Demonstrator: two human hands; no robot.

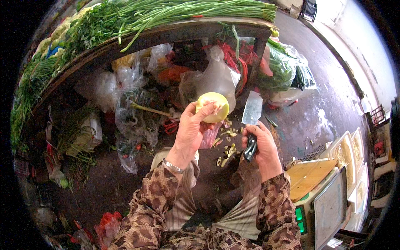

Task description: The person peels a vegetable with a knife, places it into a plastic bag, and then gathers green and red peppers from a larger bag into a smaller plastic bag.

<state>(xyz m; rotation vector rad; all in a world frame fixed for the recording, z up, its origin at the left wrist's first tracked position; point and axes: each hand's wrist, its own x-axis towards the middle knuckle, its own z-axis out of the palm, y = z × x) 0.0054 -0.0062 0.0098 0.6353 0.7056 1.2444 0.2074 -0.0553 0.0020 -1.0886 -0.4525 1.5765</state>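
My left hand (192,125) grips a round, pale yellow-green vegetable (220,106), its thumb lying across the whitish face toward me. The exact kind I cannot make out. In my right hand (261,146) is a knife (252,109) with a broad rectangular blade and a black riveted handle. Its blade points up and away from me, apart from the vegetable. Below and between my hands, green-and-white peelings (227,155) lie scattered on the dark floor.
A stall table (175,31) piled with long green beans (200,11) and leafy greens curves across the far side. Plastic bags (137,112) crowd beneath it. At right stand a bag of leafy vegetables (283,66), a scale (331,208), a wooden board (310,177) and white trays (345,152).
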